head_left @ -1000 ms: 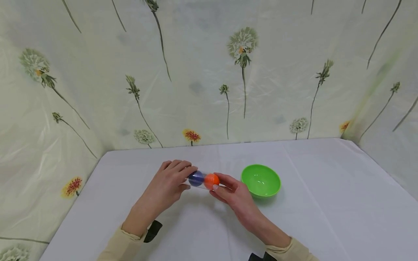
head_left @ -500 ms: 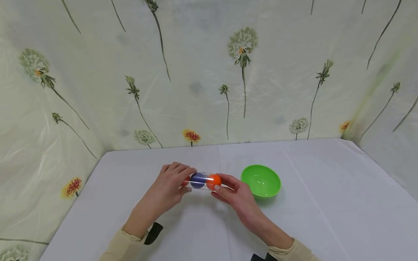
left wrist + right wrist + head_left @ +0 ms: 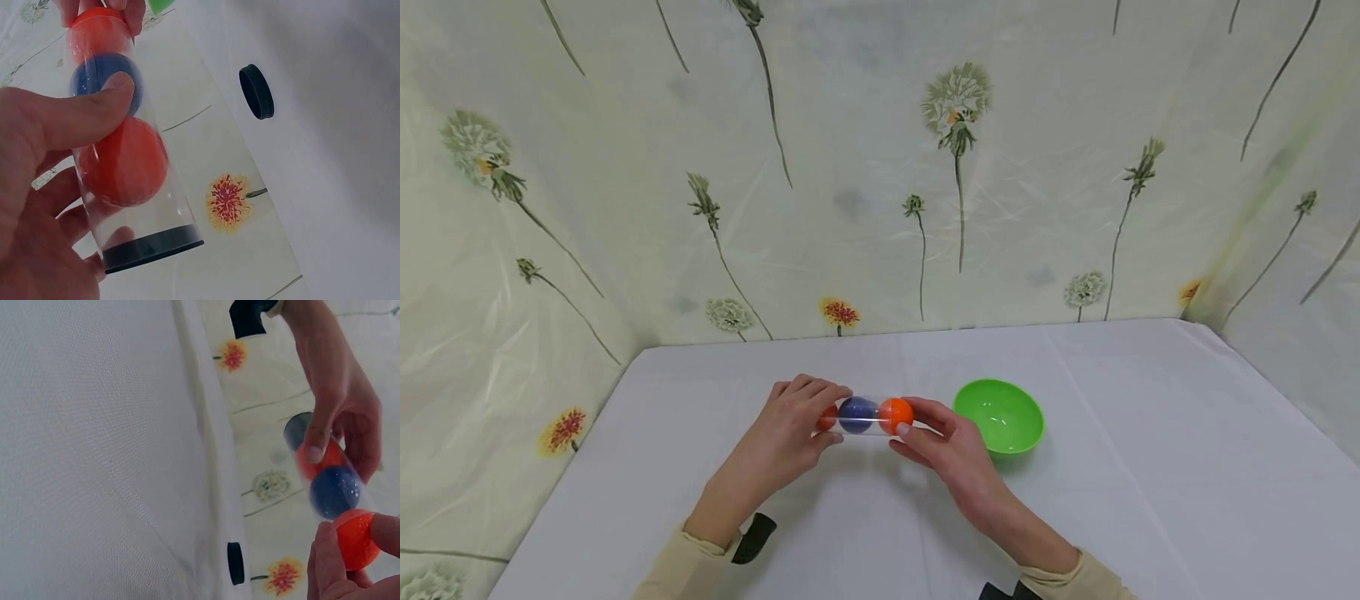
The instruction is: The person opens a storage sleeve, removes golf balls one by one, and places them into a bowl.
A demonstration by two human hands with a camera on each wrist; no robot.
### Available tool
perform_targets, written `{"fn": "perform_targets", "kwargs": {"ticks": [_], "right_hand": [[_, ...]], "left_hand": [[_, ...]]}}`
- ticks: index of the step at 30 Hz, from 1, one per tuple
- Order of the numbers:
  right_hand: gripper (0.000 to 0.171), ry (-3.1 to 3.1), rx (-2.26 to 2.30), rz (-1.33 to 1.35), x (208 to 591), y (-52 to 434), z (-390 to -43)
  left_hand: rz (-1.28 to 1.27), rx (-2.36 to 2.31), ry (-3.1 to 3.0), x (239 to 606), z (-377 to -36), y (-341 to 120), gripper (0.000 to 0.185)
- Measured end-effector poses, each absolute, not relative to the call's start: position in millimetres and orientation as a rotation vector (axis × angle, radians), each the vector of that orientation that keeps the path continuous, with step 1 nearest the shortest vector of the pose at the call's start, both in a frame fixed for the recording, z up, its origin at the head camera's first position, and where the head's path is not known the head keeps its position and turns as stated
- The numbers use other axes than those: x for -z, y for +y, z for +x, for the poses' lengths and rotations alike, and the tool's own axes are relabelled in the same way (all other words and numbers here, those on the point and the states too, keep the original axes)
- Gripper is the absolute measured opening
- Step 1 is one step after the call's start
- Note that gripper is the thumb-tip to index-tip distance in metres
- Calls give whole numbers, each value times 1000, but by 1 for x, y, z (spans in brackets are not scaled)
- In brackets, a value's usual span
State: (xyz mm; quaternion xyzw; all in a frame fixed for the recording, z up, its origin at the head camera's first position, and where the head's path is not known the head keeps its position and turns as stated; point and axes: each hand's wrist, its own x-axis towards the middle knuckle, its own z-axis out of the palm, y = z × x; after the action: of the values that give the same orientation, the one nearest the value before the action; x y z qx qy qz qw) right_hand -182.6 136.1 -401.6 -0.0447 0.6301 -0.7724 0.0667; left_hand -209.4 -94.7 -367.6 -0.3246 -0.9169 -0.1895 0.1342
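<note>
In the head view, near the middle of the frame, the left hand [image 3: 790, 425] is wrapping its fingers round a clear plastic tube [image 3: 863, 415] lying sideways above the white table [image 3: 1150, 467]. The right hand [image 3: 942, 442] is pinching the orange ball [image 3: 896, 415] at the tube's open end with thumb and fingertips. A blue ball [image 3: 856, 414] is sitting next to it inside the tube, and a red ball [image 3: 827, 417] is peeking out beside the left fingers. A green bowl [image 3: 999, 415] is standing on the table just right of the right hand. The left wrist view is showing what the head view is hiding: the tube has a black cap [image 3: 150, 249] closing its bottom end, low in the frame, and the thumb [image 3: 81, 112] is pressing across the tube. A loose black lid [image 3: 256, 91] is lying on the table at the upper right there. In the right wrist view, all three balls are lining up at the right edge.
</note>
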Motion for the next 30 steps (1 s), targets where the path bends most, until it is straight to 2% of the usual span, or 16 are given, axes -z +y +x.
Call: {"fn": "perform_targets", "kwargs": {"ticks": [13,30], "right_hand": [[37,1906,2353,-97,401,141,-183],[44,1981,2351,-204,389,166,-184]], "left_hand": [[-915,521,-2681,369,-210,-95,51],[-907,518,-2671,371,-209,-98,50]]}}
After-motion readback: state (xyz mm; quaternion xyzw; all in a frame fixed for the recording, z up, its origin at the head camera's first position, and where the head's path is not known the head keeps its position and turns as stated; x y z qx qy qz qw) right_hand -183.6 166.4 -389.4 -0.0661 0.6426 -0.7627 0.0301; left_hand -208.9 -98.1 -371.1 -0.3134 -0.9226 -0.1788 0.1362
